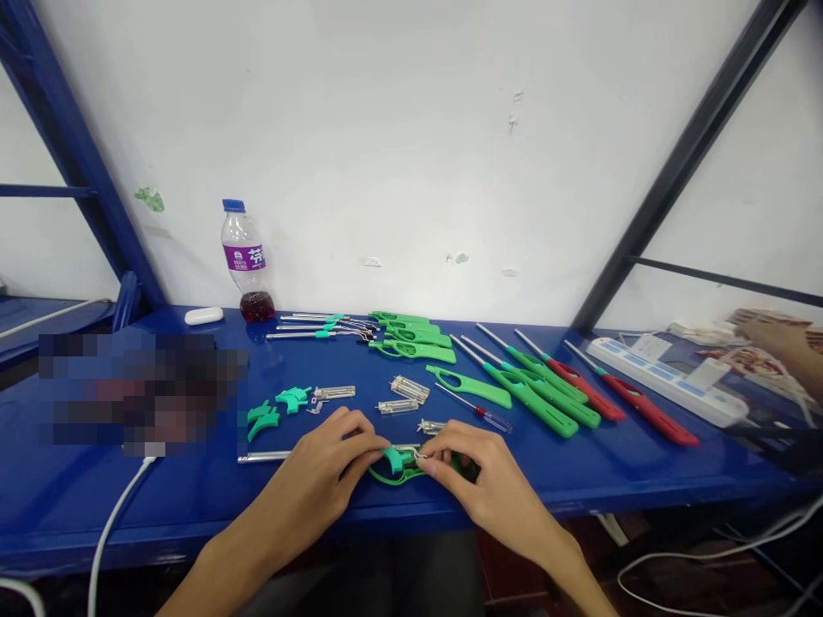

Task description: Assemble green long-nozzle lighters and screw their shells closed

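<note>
Along the left part of the blue table, a pixelated patch hides whatever lies there; a white cable runs from it over the front edge. By the back edge lie a white case and a bottle of dark red drink with a blue cap. Its purple label carries large white Chinese characters, the first seemingly 芬, the next curling out of sight; smaller print is unreadable.

Loose green triggers lie nearer the front, thin metal rods with wires at the back. Near the middle of the front edge, the left hand has thumb and forefinger together on a green trigger, set in an open green casing. A metal tube sticks out leftward under this hand. The right hand pinches a white wire there, covering the casing's right end.

Clear tanks, one partly hidden by that hand, lie behind, with green handles at the back edge. Rightward come a screwdriver, three green lighters, two red lighters and a white power strip. Blue tabletop shows between the lighters and the front edge. Another person's hand is cut off at far right.
</note>
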`<state>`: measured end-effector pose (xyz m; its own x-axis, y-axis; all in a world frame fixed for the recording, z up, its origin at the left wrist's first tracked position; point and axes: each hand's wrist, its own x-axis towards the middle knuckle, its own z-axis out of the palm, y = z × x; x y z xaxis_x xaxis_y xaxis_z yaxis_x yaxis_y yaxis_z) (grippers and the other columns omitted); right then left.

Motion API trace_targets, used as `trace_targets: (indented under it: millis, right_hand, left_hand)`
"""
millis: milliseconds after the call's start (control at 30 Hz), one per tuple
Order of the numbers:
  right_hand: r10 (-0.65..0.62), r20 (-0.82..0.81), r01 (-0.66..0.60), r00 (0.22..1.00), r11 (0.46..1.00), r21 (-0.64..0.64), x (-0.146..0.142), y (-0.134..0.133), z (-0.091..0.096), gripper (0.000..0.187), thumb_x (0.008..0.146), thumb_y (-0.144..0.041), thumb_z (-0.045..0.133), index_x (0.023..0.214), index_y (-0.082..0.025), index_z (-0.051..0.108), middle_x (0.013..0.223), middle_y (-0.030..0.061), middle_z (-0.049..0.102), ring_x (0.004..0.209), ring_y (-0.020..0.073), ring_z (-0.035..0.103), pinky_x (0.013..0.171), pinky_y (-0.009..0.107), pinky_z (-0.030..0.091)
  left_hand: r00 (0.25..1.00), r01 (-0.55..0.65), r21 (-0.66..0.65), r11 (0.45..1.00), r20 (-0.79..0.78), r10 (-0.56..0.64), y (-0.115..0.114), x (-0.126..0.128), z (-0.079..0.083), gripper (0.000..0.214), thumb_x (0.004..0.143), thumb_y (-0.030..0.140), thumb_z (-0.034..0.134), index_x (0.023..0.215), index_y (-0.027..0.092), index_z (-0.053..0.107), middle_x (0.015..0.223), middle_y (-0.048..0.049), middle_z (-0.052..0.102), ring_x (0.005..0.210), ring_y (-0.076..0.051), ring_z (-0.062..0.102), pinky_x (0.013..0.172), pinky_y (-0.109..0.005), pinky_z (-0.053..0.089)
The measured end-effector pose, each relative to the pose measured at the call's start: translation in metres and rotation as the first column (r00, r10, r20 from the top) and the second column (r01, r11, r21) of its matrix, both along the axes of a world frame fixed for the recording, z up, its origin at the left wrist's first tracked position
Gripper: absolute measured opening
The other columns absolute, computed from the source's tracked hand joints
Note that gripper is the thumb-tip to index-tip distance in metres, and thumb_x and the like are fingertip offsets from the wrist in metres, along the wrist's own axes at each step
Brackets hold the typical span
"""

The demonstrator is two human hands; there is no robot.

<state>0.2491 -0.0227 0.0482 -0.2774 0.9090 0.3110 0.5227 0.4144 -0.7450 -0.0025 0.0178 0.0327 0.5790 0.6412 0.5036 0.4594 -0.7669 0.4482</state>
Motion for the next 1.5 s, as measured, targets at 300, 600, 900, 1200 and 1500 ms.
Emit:
trace_targets:
  millis: [300,600,900,1200,1500]
  right_hand:
    - [-0.018,-0.024,0.017,1.000,1.000,-0.023,0.000,0.004,-0.006,0.008,0.092,-0.034,0.081,0.091,-0.027,0.085,0.086,-0.0002,0.074,0.077,0.0175,0.066,0.070,0.028,0.047]
    - [-0.050,-0.010,0.050,0.999,0.999,-0.012,-0.002,0.004,-0.006,0.006,0.086,-0.030,0.087,0.087,-0.025,0.083,0.084,-0.0014,0.071,0.070,0.0147,0.060,0.065,0.026,0.045]
    - [-0.038,-0.017,0.038,0.999,0.999,-0.002,-0.001,0.004,-0.007,0.007,0.089,-0.033,0.084,0.088,-0.026,0.085,0.083,-0.0007,0.072,0.069,0.0148,0.061,0.065,0.026,0.046]
    - [-0.053,-0.040,0.054,0.998,0.998,0.016,-0.001,0.004,-0.009,0.015,0.089,-0.040,0.084,0.090,-0.025,0.083,0.085,0.0003,0.074,0.073,0.0162,0.066,0.067,0.026,0.051]
    - [-0.064,-0.033,0.066,0.997,0.997,0.049,-0.001,0.004,-0.010,0.024,0.092,-0.048,0.079,0.089,-0.024,0.082,0.082,0.0018,0.073,0.069,0.0165,0.064,0.064,0.027,0.051]
  left_hand:
    - [1.000,-0.018,0.100,0.995,-0.014,0.020,-0.002,0.002,0.002,0.027,0.112,0.021,0.046,0.106,0.021,0.072,0.098,-0.0031,0.068,0.089,-0.019,0.064,0.075,-0.031,0.050]
    - [0.998,-0.027,0.140,0.990,-0.053,0.035,-0.002,0.004,0.001,0.025,0.112,0.018,0.045,0.107,0.021,0.070,0.101,-0.0031,0.068,0.090,-0.019,0.064,0.076,-0.032,0.049]
    - [0.994,-0.034,0.204,0.978,-0.090,0.053,-0.002,0.007,0.001,0.028,0.112,0.019,0.043,0.108,0.020,0.070,0.100,-0.0043,0.069,0.086,-0.020,0.065,0.076,-0.032,0.052]
    - [0.993,-0.031,0.208,0.978,-0.105,0.053,0.000,0.004,-0.003,0.036,0.105,0.005,0.043,0.120,0.022,0.072,0.109,-0.0067,0.069,0.091,-0.020,0.066,0.077,-0.031,0.055]
    - [0.996,-0.003,0.245,0.970,-0.090,0.026,0.002,0.002,-0.002,0.042,0.101,0.001,0.044,0.118,0.024,0.075,0.105,-0.0064,0.070,0.084,-0.019,0.067,0.072,-0.029,0.056]
